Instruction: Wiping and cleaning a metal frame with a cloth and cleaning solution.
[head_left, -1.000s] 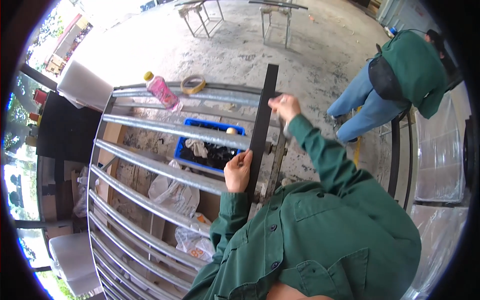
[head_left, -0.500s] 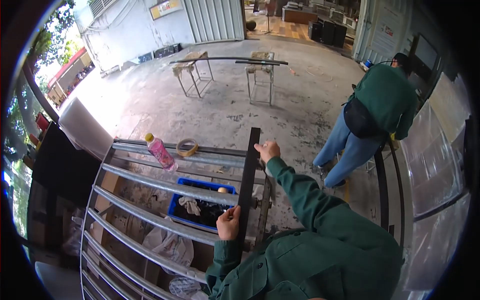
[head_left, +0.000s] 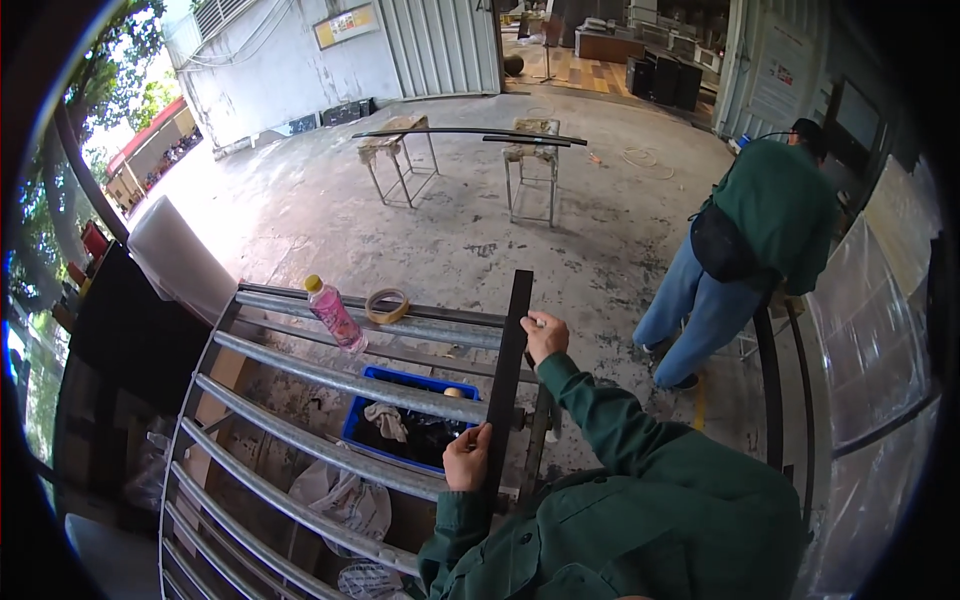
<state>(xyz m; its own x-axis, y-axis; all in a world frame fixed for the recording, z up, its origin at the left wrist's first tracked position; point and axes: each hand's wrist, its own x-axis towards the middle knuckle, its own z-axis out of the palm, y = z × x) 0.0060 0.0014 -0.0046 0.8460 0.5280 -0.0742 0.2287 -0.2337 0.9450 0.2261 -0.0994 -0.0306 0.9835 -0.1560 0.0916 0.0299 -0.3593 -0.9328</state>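
Note:
A long flat black bar point(head_left: 508, 375) lies across the right end of a rack of grey metal tubes point(head_left: 350, 383), pointing away from me. My right hand point(head_left: 547, 338) is closed on the bar's right edge toward its far end, fingertips against it. Lower down, my left hand point(head_left: 466, 460) pinches at the left edge nearer my body. The bar's near end is hidden by my green jacket. Below the tubes, beside my left hand, sits a blue crate point(head_left: 350, 425) with black material and a pale cloth point(head_left: 387, 421) in it.
A pink bottle with a yellow cap point(head_left: 335, 315) and a tape roll point(head_left: 386, 306) rest on the rack's far tubes. Farther off, two stands point(head_left: 398, 150) carry dark strips point(head_left: 470, 131). At right a person in green point(head_left: 770, 210) bends away. White plastic bags point(head_left: 340, 505) lie below the rack.
The whole scene has shifted slightly right and down in view. Both hands stay at the bar; the right hand sits a little nearer along it.

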